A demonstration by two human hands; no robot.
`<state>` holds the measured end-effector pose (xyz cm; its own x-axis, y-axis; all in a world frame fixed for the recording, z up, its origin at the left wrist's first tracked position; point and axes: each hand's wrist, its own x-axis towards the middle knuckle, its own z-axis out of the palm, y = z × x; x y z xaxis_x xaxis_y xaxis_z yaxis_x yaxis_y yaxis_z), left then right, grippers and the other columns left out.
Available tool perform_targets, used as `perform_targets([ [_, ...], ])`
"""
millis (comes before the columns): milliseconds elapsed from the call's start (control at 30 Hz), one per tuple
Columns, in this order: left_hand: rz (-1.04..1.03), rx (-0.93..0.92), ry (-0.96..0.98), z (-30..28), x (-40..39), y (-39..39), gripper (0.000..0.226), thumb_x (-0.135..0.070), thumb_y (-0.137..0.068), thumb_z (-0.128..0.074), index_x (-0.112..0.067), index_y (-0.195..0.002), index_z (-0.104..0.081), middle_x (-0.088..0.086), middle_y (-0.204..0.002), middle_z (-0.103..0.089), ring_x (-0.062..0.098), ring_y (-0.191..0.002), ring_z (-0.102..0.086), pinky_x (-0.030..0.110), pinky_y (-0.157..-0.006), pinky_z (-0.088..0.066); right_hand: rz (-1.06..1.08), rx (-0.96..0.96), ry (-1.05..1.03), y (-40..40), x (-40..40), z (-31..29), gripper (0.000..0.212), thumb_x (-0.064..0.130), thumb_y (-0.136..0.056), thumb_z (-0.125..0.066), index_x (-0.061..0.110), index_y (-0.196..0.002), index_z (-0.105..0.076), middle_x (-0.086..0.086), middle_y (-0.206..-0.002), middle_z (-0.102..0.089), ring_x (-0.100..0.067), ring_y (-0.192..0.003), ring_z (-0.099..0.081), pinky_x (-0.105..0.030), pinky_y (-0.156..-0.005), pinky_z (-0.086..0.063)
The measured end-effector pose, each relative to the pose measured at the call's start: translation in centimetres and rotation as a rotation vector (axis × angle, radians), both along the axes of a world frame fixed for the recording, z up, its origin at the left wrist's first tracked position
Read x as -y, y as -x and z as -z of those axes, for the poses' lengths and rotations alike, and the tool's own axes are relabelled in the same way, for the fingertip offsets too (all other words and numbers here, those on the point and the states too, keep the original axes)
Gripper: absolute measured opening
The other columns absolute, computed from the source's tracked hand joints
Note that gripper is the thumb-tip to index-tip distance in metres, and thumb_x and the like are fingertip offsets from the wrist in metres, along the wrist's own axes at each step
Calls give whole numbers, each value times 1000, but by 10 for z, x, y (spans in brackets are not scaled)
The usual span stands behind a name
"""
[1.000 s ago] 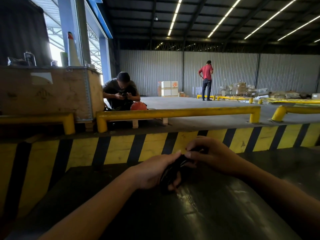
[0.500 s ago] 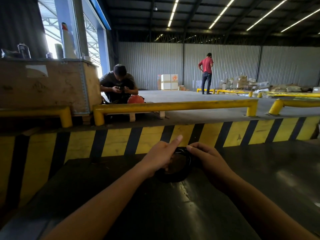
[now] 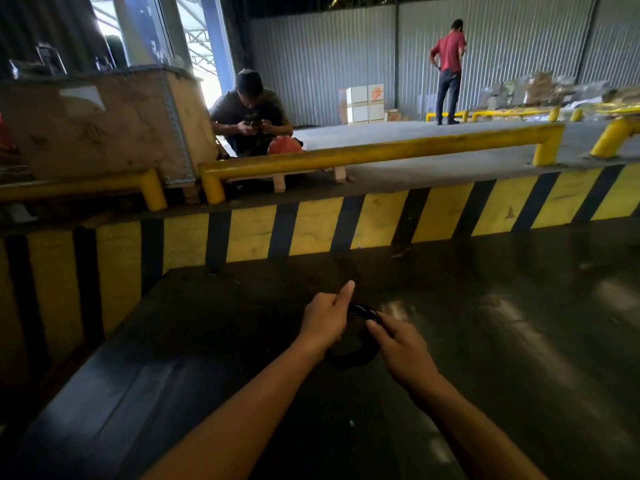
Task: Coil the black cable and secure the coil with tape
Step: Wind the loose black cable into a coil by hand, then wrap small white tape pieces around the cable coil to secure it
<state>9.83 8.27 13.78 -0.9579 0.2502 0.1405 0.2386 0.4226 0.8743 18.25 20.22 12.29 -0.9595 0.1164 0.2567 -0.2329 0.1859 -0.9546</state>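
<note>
Coil position: the black cable is gathered into a ring that lies between the two hands, low over the dark surface; whether it rests on that surface or is held just clear of it cannot be determined. The ring's open face is turned up toward the camera. Its upper arc runs from one hand to the other, and its lower arc hangs toward the wearer, below both hands.

Left hand: it sits at the ring's left side, with the index finger pointing straight out and away, clear of the cable. The remaining fingers are curled in and appear to grip the left arc, though the contact itself is hidden behind the hand.

Right hand: it sits at the ring's right side. Its fingertips are pinched closed on the upper right arc, near the top of the ring.

Both hands are equally close to the coil, each touching it on its own side.

Tape: none can be made out in this view, on the coil or on the surface.

Assessment: coiling looks complete or nearly so; securing is not yet done. The next move likely calls for one hand to keep the loops clamped while the other frees itself to fetch tape.
</note>
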Motion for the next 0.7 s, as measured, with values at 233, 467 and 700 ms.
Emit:
perform_targets([
  [233, 23, -48, 158, 27, 0, -21, 56, -58, -92, -37, -22, -52, -52, -4, -52, -52, 11, -50, -54, 32, -57, -48, 23, -5, -168, 4, -7, 35, 20, 19, -89, -56, 18, -106, -67, 6, -87, -70, 2, -79, -64, -10, -64, -47],
  [467, -42, -114, 275, 57, 31, -28, 37, -35, -91, -57, -13, -63, -65, 7, -57, -60, 11, -53, -56, 24, -52, -43, -82, 172, -47, -2, -6, 86, 16, 39, -88, -53, 31, -91, -67, 9, -86, -70, -1, -80, -65, -14, -65, -49],
  [700, -101, -26, 362, 81, 54, -26, 30, -22, -88, -63, -2, -68, -71, 4, -56, -59, 2, -45, -50, 6, -42, -36, -447, 692, -802, -9, -32, 182, 31, 34, -84, -62, 20, -111, -58, -2, -114, -61, -10, -96, -57, -26, -84, -48],
])
